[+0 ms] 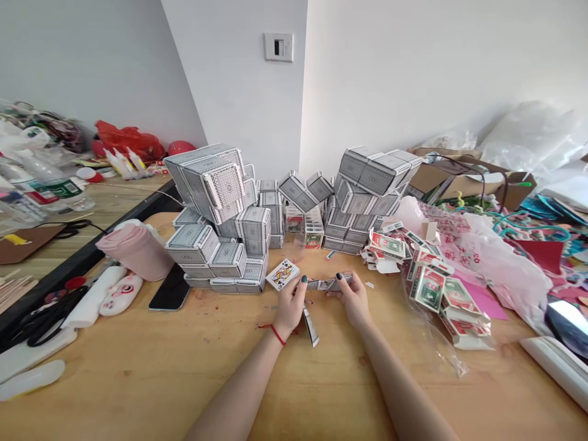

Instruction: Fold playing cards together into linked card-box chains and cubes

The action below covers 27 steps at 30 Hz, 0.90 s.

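Note:
Between my two hands is a playing card [324, 285], seen nearly edge-on and apparently folded. My left hand [290, 309], with a red string on its wrist, pinches its left end. The right end is gripped by my right hand [353, 301]. Just left of my fingers lies a stack of playing cards [282, 274], a queen face up on top. Another bent card [311, 326] is below my left hand. Beyond, blocks built from folded cards are piled at the left [225, 239] and the right [367, 196], with a V-shaped piece [305, 191] between them.
Opened card boxes [429, 288] and a plastic bag [500, 257] lie to the right. On the left are a black phone [169, 291], a pink roll [138, 248] and scissors [50, 321]. Several full card boxes [313, 231] stand in the middle back, near the wall.

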### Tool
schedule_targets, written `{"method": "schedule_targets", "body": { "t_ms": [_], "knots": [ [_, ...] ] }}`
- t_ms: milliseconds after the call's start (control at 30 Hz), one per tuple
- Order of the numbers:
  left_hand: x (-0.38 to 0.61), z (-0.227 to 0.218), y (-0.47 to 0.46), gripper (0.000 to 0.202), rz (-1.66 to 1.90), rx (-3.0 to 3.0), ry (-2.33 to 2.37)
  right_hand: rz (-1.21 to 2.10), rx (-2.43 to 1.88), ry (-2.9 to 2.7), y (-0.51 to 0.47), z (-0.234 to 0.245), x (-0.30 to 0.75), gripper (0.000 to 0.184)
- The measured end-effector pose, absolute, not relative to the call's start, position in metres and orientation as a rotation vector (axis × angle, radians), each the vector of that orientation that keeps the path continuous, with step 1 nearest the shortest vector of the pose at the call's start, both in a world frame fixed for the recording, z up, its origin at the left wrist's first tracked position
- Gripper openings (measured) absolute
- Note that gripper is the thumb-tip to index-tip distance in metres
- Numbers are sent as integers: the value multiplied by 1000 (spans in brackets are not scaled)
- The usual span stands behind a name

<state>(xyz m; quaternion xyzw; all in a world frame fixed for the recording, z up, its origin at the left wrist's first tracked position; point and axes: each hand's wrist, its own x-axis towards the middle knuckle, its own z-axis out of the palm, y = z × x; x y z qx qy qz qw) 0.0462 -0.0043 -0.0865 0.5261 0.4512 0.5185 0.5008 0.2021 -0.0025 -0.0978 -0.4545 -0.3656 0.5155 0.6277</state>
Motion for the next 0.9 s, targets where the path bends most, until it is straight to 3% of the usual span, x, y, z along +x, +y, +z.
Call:
{"method": "schedule_targets", "body": {
  "t_ms": [900],
  "knots": [
    [47,-94,-2,40,1222,1251,1106,875,-1283,-959,-4,-91,193,34]
  ]
}}
